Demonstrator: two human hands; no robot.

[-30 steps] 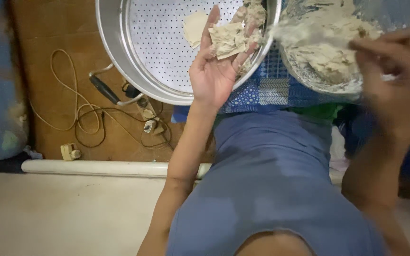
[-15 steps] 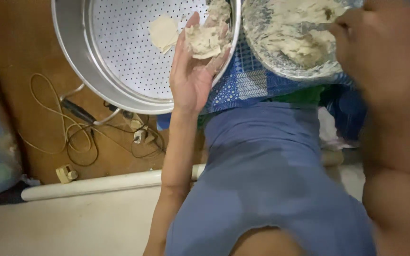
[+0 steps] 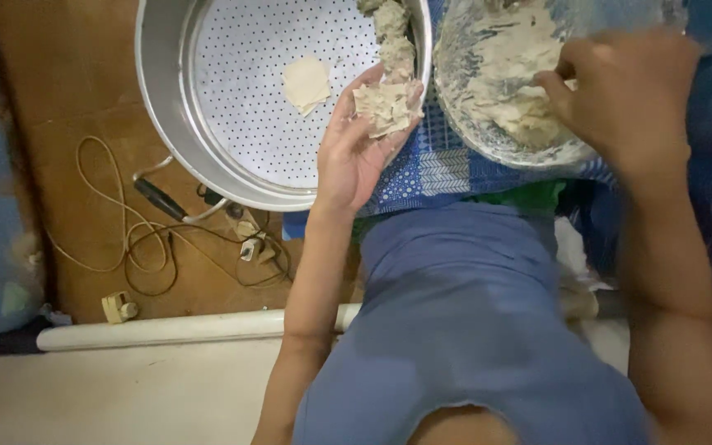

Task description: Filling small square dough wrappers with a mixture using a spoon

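Blue lap: my knees in blue cloth fill the near view, same as half a second ago.
Left hand (image 3: 356,152): palm up, fingers spread flat under a thin wrapper (image 3: 387,105) that lies open on my fingertips; the grip is not closed. It has drifted toward the middle of the view and sits over the near rim of the steamer tray.
Right hand (image 3: 628,95): fingers curled and pinching into the filling (image 3: 512,82) in the bowl (image 3: 500,148); a second ago it hovered above, now it is down in the mass.
Meaning: I judge I am taking a pinch to load the wrapper.
Patterned cloth (image 3: 438,169): under tray and bowl, unchanged.
Steamer tray (image 3: 232,107): perforated metal, one flat wrapper piece (image 3: 306,82) lying in it, lumps at the far rim (image 3: 391,33).
Floor: cables (image 3: 150,247) and a white pipe (image 3: 183,328) beside me, more in view than before.
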